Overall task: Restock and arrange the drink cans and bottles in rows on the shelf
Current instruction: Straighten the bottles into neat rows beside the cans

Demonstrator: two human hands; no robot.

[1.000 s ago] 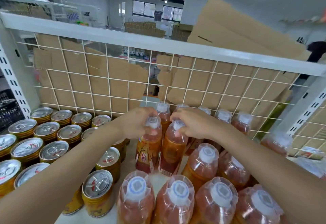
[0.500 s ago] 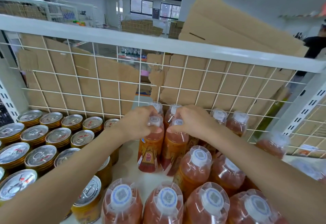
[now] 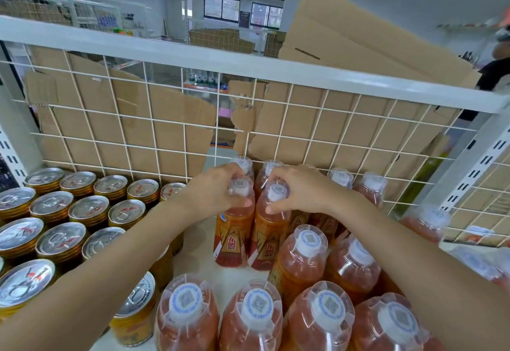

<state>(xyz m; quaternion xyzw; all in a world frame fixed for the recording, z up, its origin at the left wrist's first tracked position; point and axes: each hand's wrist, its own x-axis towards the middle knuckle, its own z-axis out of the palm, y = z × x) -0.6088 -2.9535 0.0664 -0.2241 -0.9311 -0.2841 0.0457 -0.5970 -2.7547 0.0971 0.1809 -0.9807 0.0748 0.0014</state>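
Straighter than a moment ago, the left clear plastic bottle of orange-red drink (image 3: 234, 237) and the matching right bottle (image 3: 269, 243) now stand upright, side by side on the white shelf board (image 3: 197, 251); the left hand (image 3: 212, 194) curls its fingers round the neck and cap of the first; the right hand (image 3: 302, 193) pinches the second about its white cap between thumb and fingers; the pair sits mid-shelf, just in front of the rear bottles (image 3: 244, 164) by the white wire mesh panel (image 3: 154, 118), gold cans with silver lids (image 3: 91, 210) ranked to the left. Squaring this pair into its columns seems the step in hand; next, I judge, both hands must release without tipping them, then fill the bare gap before the front bottles (image 3: 187, 312).
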